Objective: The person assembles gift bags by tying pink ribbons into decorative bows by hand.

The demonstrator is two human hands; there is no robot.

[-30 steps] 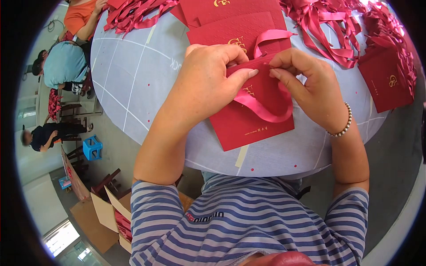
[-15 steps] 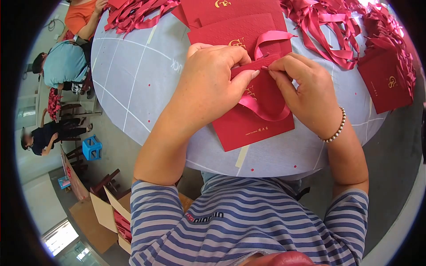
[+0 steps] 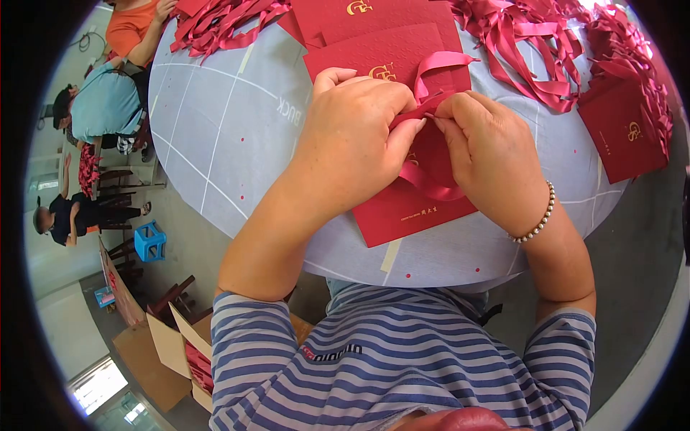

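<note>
A red paper gift bag (image 3: 413,215) with gold print lies flat on the table before me, its upper edge between my hands. My left hand (image 3: 359,126) is closed on that edge, thumb in front and fingers behind. At the same edge, beside the left thumb tip, my right hand (image 3: 496,154) pinches the end of the bag's red ribbon handle (image 3: 435,185). The ribbon hangs in a loop across the bag's front. The fingertips hide the exact spot where ribbon and paper meet. A second ribbon loop (image 3: 438,65) rises just behind my hands.
More red bags (image 3: 381,47) lie stacked beyond my hands. Heaps of ribbon (image 3: 532,57) and ribboned bags (image 3: 625,129) cover the table's far and right sides. Open cardboard box (image 3: 169,345), blue stool (image 3: 149,241) and several people (image 3: 108,100) are at the left.
Both hands have drawn closer together at the bag's upper edge, the left moving slightly right. The edge is now bent between the fingers, and the ribbon loop has shifted up.
</note>
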